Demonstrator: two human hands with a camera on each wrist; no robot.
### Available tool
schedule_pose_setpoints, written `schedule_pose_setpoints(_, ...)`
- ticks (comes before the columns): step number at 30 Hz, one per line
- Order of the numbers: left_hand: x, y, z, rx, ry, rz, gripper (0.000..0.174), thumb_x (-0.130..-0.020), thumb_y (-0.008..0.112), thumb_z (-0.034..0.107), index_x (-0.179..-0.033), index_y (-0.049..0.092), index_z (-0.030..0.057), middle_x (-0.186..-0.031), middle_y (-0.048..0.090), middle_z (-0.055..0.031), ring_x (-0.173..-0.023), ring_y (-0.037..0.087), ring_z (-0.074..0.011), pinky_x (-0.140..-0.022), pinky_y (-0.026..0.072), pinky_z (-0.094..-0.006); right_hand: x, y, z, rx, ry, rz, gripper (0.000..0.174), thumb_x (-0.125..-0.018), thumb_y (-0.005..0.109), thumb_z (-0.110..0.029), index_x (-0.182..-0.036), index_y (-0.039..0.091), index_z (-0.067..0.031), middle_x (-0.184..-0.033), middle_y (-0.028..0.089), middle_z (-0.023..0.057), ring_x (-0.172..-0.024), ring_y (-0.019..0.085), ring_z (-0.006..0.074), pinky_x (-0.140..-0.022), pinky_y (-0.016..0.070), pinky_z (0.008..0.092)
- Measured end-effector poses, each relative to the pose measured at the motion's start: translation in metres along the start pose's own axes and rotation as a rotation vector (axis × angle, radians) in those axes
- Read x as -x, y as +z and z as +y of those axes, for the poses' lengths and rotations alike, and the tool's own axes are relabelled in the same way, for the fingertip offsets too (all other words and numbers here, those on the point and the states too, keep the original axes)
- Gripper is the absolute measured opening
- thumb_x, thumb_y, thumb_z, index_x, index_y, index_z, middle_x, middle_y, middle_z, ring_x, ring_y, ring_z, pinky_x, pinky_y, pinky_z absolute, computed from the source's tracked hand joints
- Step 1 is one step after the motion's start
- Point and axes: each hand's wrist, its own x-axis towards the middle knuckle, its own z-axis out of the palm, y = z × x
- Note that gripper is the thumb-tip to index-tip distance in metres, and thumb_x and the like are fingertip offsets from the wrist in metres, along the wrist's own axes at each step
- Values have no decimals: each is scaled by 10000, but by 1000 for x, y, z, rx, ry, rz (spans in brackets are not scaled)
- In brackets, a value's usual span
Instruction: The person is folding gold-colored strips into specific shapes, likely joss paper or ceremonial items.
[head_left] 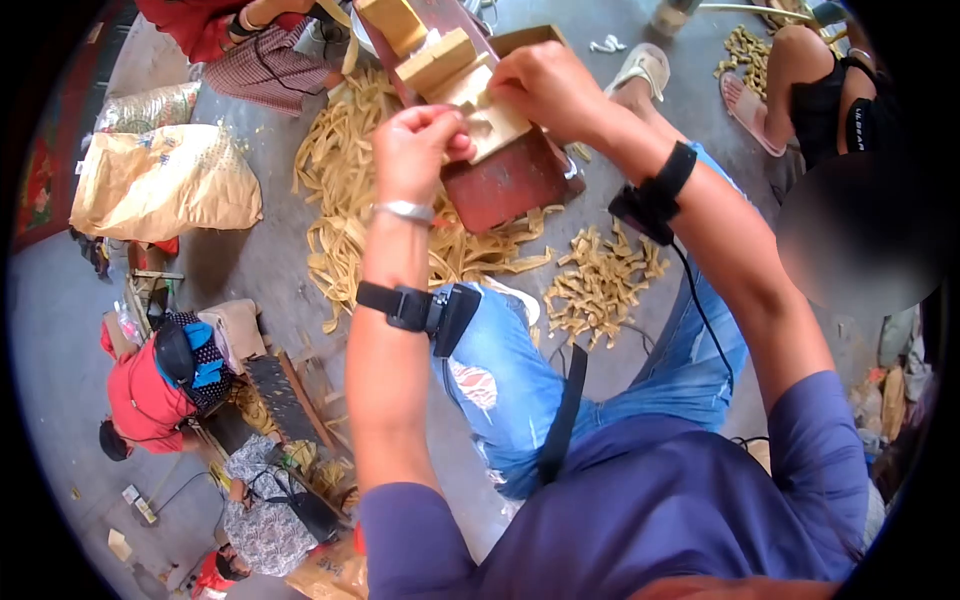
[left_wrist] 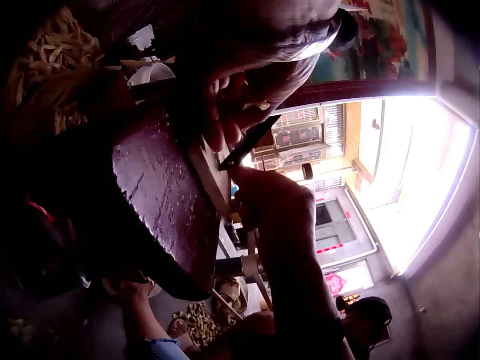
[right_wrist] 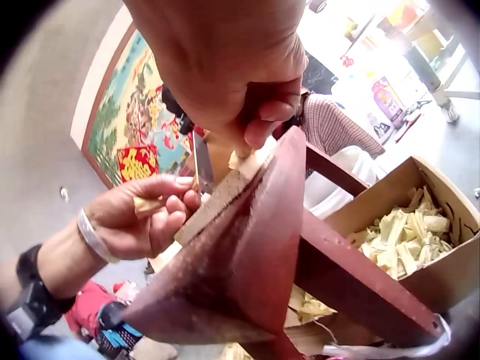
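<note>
A dark red wooden bench (head_left: 510,188) stands in front of me, carrying a pale wooden block (head_left: 500,140) with upright wooden pieces behind it. At the block's left side, my left hand (head_left: 408,150) pinches a short yellowish strip (right_wrist: 147,205), which shows between its fingers in the right wrist view. My right hand (head_left: 550,92) is at the block's far right, its curled fingertips on a small pale piece (right_wrist: 238,160) over the wood. Between the two hands, a dark metal blade (right_wrist: 201,161) stands upright at the block.
Long yellowish strips (head_left: 345,150) are heaped left of the bench, and short knotted pieces (head_left: 600,285) lie near my knees. A cardboard box (right_wrist: 420,176) of pale scraps sits beside the bench legs. Other people sit around, and a brown sack (head_left: 165,180) lies at left.
</note>
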Motion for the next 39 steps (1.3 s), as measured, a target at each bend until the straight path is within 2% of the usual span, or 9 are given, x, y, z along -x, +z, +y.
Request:
schedule_pose_setpoints(7, 43, -1, 4, 362, -104, -234, 419, -1014, 357, 249, -1181, 513, -102, -1061, 617, -217, -870, 661, -265, -810, 567, -394, 26, -31, 39, -196, 348, 161, 200, -886, 576, -144, -1003, 690, -30, -807, 695, 137, -640, 662, 190, -617, 535, 296)
schedule_pose_setpoints(14, 108, 43, -25, 139, -238, -366, 344, -985, 447, 204, -1174, 558, -62, -1082, 636, -162, -859, 664, -227, -782, 561, -332, 29, -4, 99, -356, 499, 8, 321, -875, 559, -91, -1191, 610, -64, -890, 696, 127, -733, 671, 165, -646, 539, 284)
schedule_pose_setpoints(17, 137, 54, -63, -426, 141, -409, 268, -942, 551, 180, -1129, 626, 3, -1059, 663, -80, -889, 626, -146, -817, 499, -285, 39, 1, 115, -245, 429, -30, 436, -894, 533, -36, -1323, 518, -110, -961, 670, 77, -821, 627, 148, -699, 536, 269)
schedule_pose_setpoints(20, 168, -2, -25, -258, 93, -70, 235, -933, 555, 138, -1104, 638, 0, -1029, 671, -86, -874, 627, -124, -790, 510, -266, 69, -12, 106, -635, 529, 96, 316, -931, 512, -71, -1237, 568, -14, -1218, 596, 93, -1038, 608, 177, -783, 540, 307)
schedule_pose_setpoints(23, 148, -101, -39, -161, 66, 239, 193, -926, 564, 122, -1047, 662, 8, -980, 680, -88, -836, 633, -103, -712, 517, -230, 127, -9, 91, -621, 687, 130, 253, -942, 508, -110, -1157, 614, -32, -1033, 651, 65, -875, 641, 137, -692, 521, 249)
schedule_pose_setpoints(27, 103, -203, -175, -625, -91, 317, 153, -880, 620, 131, -954, 690, 17, -796, 685, -63, -702, 637, -96, -615, 522, -225, 200, 16, 38, -657, 812, 4, 194, -931, 519, -86, -1061, 648, -21, -862, 643, 15, -686, 611, 86, -562, 500, 220)
schedule_pose_setpoints(30, 77, -213, -312, -736, -135, 238, 171, -820, 682, 183, -877, 698, 23, -734, 682, -80, -654, 642, -129, -576, 512, -255, 236, 34, 9, -719, 925, -185, 194, -924, 541, -95, -1061, 643, -3, -887, 657, 29, -688, 632, 94, -549, 498, 216)
schedule_pose_setpoints(35, 53, -151, -346, -874, -345, 419, 264, -741, 671, 326, -799, 677, 68, -834, 660, -165, -768, 616, -376, -684, 499, -438, 242, 53, -25, -747, 1010, -299, 179, -916, 555, -81, -1044, 637, 15, -864, 668, 42, -674, 624, 86, -550, 492, 211)
schedule_pose_setpoints(39, 40, -194, -386, -615, -147, 710, 139, -842, 622, 201, -816, 628, 65, -830, 668, -144, -801, 658, -283, -703, 534, -385, 215, 53, -55, -730, 918, -406, 162, -907, 588, -97, -1012, 660, 3, -848, 667, 39, -673, 618, 87, -564, 491, 216)
